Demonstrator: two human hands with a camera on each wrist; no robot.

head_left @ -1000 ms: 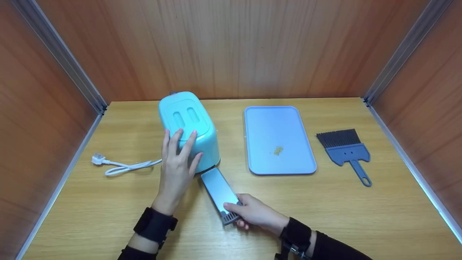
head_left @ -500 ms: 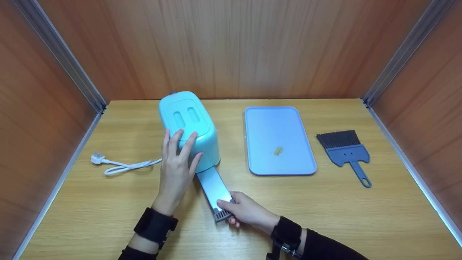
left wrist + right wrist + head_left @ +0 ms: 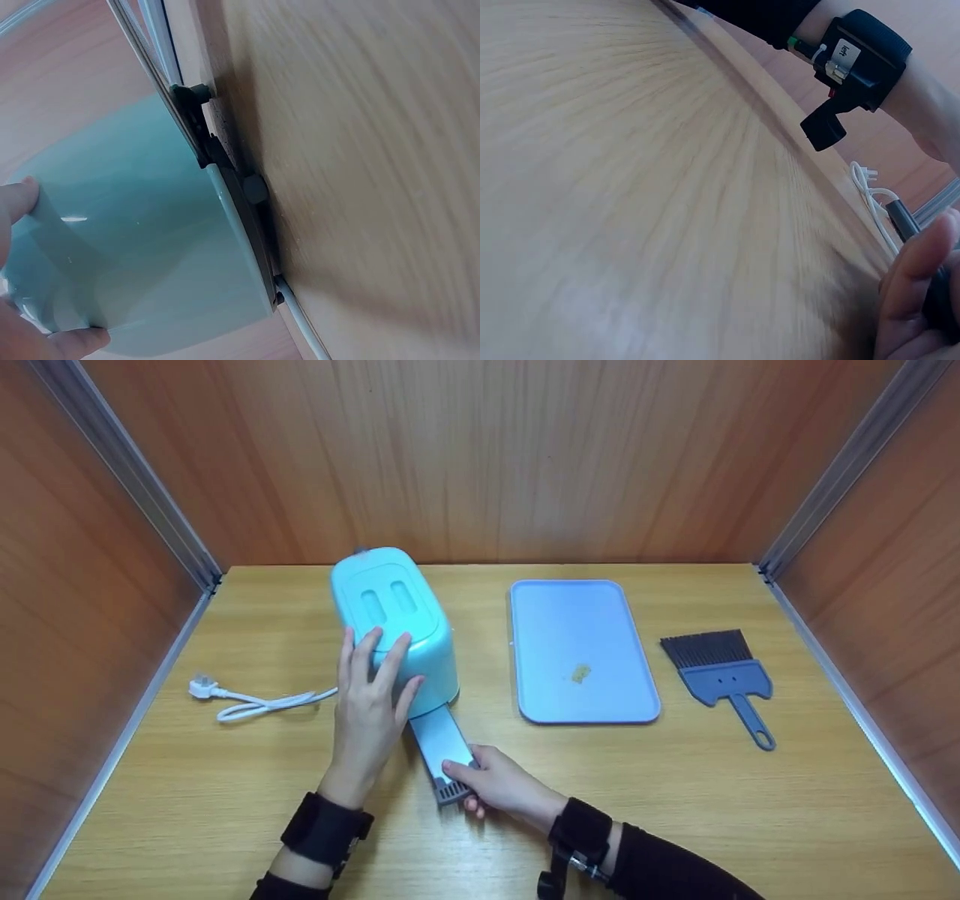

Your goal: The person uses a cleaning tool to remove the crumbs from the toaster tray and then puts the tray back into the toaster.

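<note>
A turquoise toaster with a lid over its top stands left of centre in the head view. Spread over the lid's near edge and the front end is my left hand, fingers extended against the casing. In the left wrist view, fingertips touch the toaster's smooth end. From under that end juts a silver crumb tray with a grey slotted end. My right hand grips this outer end, thumb on top and fingers beneath. The tray's far part is hidden under the toaster. Curled fingers show in the right wrist view.
A blue tray holding a small patch of crumbs lies right of the toaster. Farther right is a blue-grey brush with dark bristles. A white power cord with its plug lies at the left. Wooden walls enclose the table.
My right hand has pushed the crumb tray forward and left, from the toaster's base edge to partly under it. The left hand has stayed in place on the toaster.
</note>
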